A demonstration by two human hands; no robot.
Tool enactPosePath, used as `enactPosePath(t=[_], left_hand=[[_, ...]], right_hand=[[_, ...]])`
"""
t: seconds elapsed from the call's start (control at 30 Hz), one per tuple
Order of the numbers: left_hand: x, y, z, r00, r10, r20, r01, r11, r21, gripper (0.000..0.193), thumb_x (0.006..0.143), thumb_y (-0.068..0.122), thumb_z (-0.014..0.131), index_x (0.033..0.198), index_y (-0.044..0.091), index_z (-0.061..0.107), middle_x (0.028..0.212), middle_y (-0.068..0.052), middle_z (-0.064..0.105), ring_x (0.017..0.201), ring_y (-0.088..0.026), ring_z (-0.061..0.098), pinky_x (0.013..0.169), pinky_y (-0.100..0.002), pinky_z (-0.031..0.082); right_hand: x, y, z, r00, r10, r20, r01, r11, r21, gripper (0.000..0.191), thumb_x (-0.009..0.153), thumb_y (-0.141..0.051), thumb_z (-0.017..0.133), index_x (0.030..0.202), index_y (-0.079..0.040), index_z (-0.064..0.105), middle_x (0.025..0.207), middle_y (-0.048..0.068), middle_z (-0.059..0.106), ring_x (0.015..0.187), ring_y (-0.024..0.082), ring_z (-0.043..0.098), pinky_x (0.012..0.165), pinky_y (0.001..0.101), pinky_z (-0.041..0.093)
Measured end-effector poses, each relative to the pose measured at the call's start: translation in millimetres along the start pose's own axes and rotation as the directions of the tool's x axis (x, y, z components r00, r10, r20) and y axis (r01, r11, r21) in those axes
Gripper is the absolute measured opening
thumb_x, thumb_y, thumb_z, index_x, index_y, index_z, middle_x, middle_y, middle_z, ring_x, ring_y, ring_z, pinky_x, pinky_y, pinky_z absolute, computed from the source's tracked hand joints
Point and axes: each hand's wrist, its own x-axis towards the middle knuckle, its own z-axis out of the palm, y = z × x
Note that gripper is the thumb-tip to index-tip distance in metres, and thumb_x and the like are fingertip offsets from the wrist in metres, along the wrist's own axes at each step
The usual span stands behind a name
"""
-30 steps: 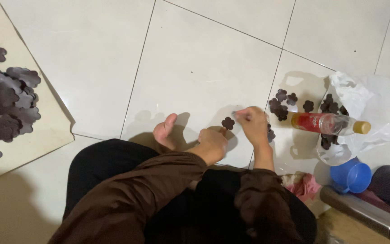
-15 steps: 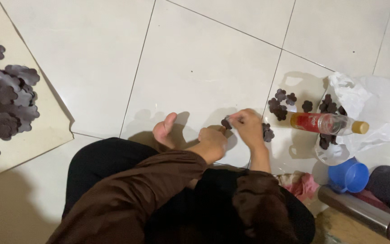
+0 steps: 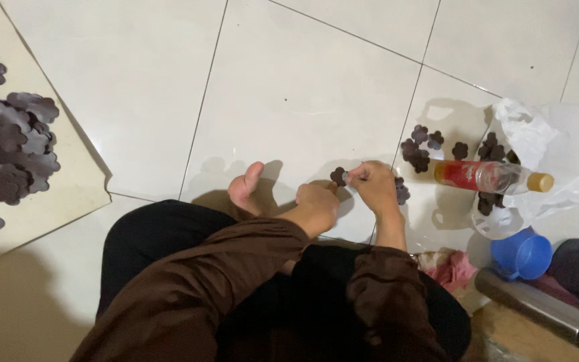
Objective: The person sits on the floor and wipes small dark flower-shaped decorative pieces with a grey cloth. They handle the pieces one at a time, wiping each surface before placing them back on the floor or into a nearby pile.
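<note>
A small, dark brown, flower-shaped flat cutout, judged light, thin and easily bent, is pinched just above the white tiled floor by the right hand and left hand, best gripped at its lobed edges.

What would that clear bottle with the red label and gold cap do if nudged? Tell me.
The clear plastic bottle with the red label and gold cap lies on its side on the glossy white tile floor, so it would probably roll or slide easily. It looks mostly empty, so it is likely light. The crumpled white plastic bag under its capped end might check it.
</note>
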Motion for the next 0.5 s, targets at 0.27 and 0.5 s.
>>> enactPosePath(t=[0.27, 0.5], left_hand=[[1, 0, -2, 1.000, -0.019, -0.012, 0.019, 1.000, 0.000, 0.038, 0.087, 0.024, 0.071, 0.123, 0.014, 0.076, 0.110, -0.003, 0.076, 0.096, -0.026, 0.073, 0.073, -0.042, 0.054], [10, -1, 5, 0.992, -0.007, -0.128, 0.006, 1.000, -0.010, 0.051, 0.079, 0.026, 0.077, 0.128, 0.012, 0.069, 0.124, -0.004, 0.064, 0.105, -0.025, 0.064, 0.069, -0.044, 0.057]], right_hand=[[-1, 1, -9, 0.998, -0.023, -0.064, 0.024, 1.000, 0.014, 0.014, 0.080, -0.015, 0.082, 0.087, -0.004, 0.077, 0.092, 0.011, 0.075, 0.081, 0.020, 0.072, 0.074, 0.0320, 0.058], [3, 9, -14, 0.979, -0.038, -0.200, 0.023, 0.997, -0.077, 0.015, 0.080, -0.010, 0.082, 0.090, 0.000, 0.076, 0.092, 0.014, 0.073, 0.080, 0.022, 0.071, 0.073, 0.0328, 0.057]])
